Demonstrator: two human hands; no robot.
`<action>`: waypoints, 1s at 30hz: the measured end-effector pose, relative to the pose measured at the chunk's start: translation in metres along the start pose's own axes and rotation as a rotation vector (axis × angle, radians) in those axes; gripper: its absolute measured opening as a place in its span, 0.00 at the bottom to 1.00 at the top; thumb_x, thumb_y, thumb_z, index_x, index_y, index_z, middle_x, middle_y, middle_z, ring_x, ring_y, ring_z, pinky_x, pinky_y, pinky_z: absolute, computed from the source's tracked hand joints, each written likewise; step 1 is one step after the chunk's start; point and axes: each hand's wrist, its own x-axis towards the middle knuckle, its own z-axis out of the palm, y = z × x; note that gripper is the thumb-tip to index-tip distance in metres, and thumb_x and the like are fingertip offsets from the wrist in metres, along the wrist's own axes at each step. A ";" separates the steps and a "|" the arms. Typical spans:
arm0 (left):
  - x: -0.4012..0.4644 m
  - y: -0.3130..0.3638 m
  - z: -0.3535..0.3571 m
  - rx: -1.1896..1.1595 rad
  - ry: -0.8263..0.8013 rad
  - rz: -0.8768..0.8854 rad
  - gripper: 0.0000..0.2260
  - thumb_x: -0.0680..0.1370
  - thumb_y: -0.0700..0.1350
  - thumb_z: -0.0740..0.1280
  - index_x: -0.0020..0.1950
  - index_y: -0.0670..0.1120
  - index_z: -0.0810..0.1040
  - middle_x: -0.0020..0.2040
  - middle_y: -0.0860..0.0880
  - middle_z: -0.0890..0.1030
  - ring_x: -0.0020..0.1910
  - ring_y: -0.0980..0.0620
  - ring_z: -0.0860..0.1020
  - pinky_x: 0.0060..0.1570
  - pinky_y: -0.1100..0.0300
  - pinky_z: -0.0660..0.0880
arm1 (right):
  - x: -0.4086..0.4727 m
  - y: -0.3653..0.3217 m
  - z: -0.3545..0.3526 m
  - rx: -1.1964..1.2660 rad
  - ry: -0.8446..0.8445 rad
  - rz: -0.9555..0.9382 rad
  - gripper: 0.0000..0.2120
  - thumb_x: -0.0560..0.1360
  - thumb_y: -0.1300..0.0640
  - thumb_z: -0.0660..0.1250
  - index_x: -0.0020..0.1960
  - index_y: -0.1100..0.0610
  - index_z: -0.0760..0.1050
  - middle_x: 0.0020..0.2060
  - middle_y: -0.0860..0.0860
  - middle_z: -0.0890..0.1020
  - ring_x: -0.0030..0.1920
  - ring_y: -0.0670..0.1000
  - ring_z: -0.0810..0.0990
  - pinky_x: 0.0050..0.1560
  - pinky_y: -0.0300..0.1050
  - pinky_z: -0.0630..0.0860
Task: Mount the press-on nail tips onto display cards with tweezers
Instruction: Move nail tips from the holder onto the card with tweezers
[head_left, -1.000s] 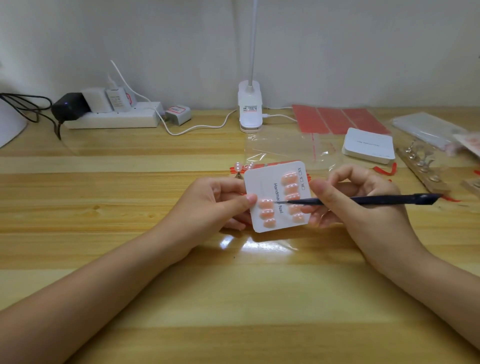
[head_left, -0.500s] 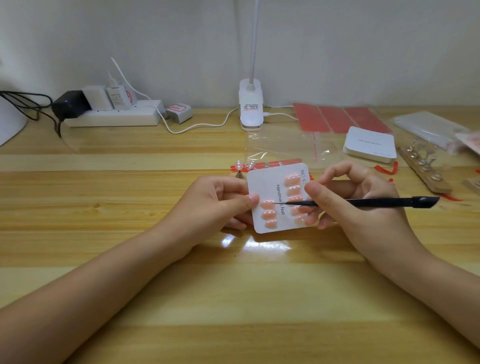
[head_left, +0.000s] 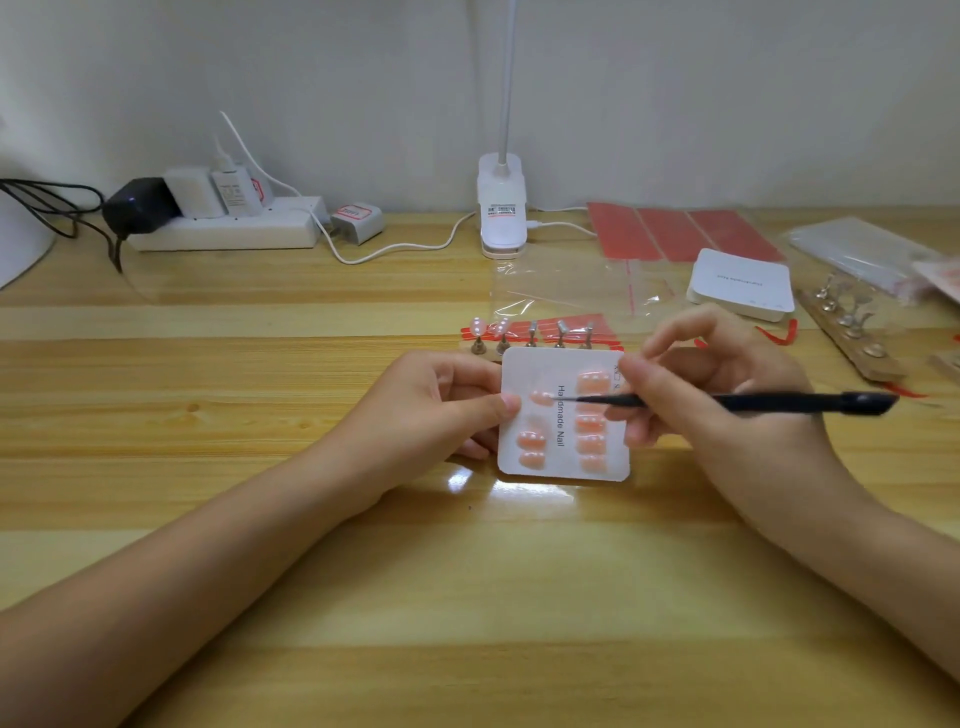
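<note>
My left hand (head_left: 441, 410) pinches the left edge of a white display card (head_left: 540, 371) printed "Handmade Nail", thumb on its face. Several peach nail tips (head_left: 531, 440) sit on the card in two columns. My right hand (head_left: 727, 395) grips black tweezers (head_left: 753, 401) that lie level, their point touching a nail tip (head_left: 541, 398) high in the left column. Behind the card stands a wooden nail holder strip (head_left: 530, 340) with two pale tips still on its pegs.
Clear plastic bags (head_left: 571, 291) and red adhesive sheets (head_left: 680, 231) lie behind the card. A stack of blank white cards (head_left: 740, 283) and a second peg strip (head_left: 852, 332) are at the right. A clip lamp (head_left: 501, 213) and a power strip (head_left: 223, 228) line the wall.
The card has turned more upright and shifted slightly. The tweezer tip has moved left from the card's middle to a nail tip higher in the left column.
</note>
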 end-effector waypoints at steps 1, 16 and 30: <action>0.000 0.000 0.000 0.000 0.000 0.001 0.08 0.76 0.36 0.65 0.44 0.46 0.81 0.32 0.53 0.83 0.30 0.60 0.79 0.30 0.70 0.74 | 0.002 0.001 -0.002 0.084 0.021 0.089 0.07 0.65 0.56 0.69 0.40 0.56 0.72 0.27 0.55 0.81 0.24 0.46 0.78 0.27 0.35 0.75; 0.000 -0.001 0.000 -0.001 -0.016 0.000 0.07 0.76 0.37 0.65 0.46 0.47 0.81 0.35 0.54 0.84 0.33 0.59 0.80 0.31 0.70 0.74 | 0.007 0.008 -0.004 0.174 -0.021 0.266 0.11 0.62 0.55 0.70 0.41 0.57 0.72 0.24 0.52 0.79 0.24 0.47 0.79 0.24 0.33 0.72; 0.001 -0.001 -0.001 -0.004 -0.027 -0.003 0.07 0.76 0.37 0.65 0.45 0.47 0.81 0.35 0.54 0.84 0.33 0.59 0.81 0.32 0.70 0.74 | 0.008 0.010 -0.004 0.180 -0.034 0.243 0.09 0.62 0.56 0.70 0.39 0.56 0.73 0.26 0.53 0.81 0.24 0.46 0.78 0.26 0.33 0.74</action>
